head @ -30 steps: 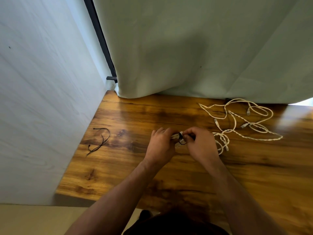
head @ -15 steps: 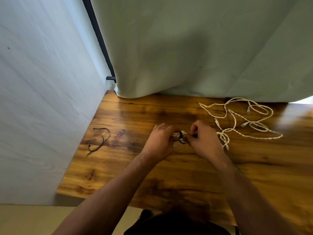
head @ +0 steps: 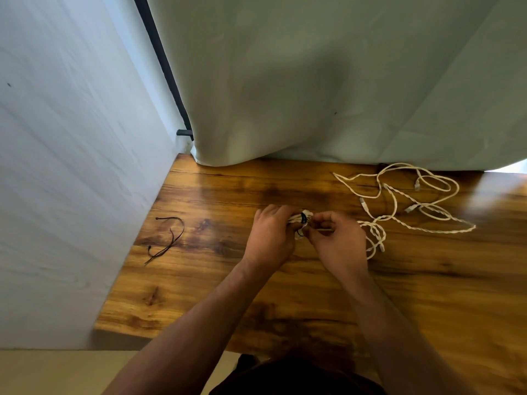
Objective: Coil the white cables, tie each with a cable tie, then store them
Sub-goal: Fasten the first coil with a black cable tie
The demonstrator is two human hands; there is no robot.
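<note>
My left hand [head: 271,238] grips a small coiled white cable [head: 299,219] above the wooden table [head: 285,295]. A black cable tie [head: 304,218] wraps around that coil. My right hand [head: 336,240] pinches the tie's end right beside the coil. A second coiled white cable [head: 373,235] lies just right of my right hand. Loose white cables [head: 413,201] sprawl in tangled loops at the far right of the table.
Spare black cable ties [head: 168,238] lie near the table's left edge, next to a pale wall panel [head: 71,181]. A light curtain [head: 328,81] hangs down onto the table's back edge. The table's front edge is close to my body.
My right hand has dropped slightly and shifted its pinch on the tie; both hands stay together around the coil. The other cables have not moved.
</note>
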